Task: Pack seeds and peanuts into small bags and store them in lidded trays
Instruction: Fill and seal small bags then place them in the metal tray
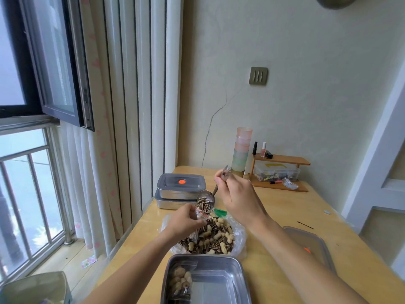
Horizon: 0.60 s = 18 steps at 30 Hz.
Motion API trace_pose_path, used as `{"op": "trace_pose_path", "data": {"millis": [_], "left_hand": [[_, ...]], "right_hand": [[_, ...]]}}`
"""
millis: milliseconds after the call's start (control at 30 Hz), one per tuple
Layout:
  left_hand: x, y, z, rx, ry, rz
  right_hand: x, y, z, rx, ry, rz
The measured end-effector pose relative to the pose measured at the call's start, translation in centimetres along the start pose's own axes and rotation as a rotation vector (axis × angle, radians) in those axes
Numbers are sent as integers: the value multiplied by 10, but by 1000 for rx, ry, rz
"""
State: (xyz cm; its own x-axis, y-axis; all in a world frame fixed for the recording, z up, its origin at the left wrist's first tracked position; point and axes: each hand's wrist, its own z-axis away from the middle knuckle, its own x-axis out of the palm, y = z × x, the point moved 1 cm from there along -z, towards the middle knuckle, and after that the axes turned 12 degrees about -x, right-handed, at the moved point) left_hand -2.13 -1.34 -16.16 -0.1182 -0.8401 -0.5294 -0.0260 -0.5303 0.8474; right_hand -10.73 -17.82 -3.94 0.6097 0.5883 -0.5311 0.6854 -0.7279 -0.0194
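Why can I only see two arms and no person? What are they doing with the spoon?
The camera sits on the person's head and looks down, so you see only their arms. The right hand holds a spoon full of striped seeds. The left hand pinches a little clear bag just under it. Below them a big plastic bag of seeds and peanuts lies on the wooden table. Nearest you is an open metal tray with one filled small bag inside. A lid lies to its right, and two closed trays are stacked farther back.
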Motion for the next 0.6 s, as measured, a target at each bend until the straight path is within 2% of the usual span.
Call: {"op": "trace_pose_path", "data": {"millis": [267,333,400,600], "left_hand": [[0,1,1,21,4,18],[0,1,1,30,10,16],[0,1,3,32,10,11],[-8,3,6,52,87,-38]], "right_hand": [[-1,1,0,-30,-21,-20],[1,4,2,16,3,4],[1,8,5,173,60,-19],[-4,43,27,915,165,-115]]}}
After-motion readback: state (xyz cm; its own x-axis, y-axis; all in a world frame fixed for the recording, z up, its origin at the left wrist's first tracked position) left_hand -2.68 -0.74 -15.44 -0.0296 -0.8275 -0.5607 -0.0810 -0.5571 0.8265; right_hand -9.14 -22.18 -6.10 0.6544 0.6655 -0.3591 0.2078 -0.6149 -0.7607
